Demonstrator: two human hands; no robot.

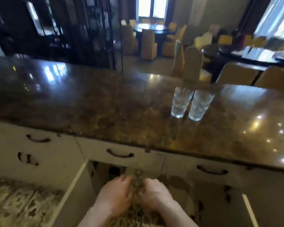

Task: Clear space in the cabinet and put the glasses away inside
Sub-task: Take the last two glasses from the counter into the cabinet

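Two clear tall glasses (181, 104) (199, 106) stand side by side on the polished brown stone counter (105, 102), right of centre. Below the counter a white cabinet (103, 172) is open, with a dark inside. My left hand (115, 195) and my right hand (156, 195) are low in front of that opening, close together. Both are curled around a blurred clear glass item (137, 177) held between them. What else is inside the cabinet is hidden.
The cabinet's left door (72, 190) and right door (251, 210) swing out toward me. White drawers with dark handles (120, 154) run under the counter edge. Patterned carpet (18, 203) lies at lower left. Dining tables and covered chairs (192, 63) stand beyond the counter.
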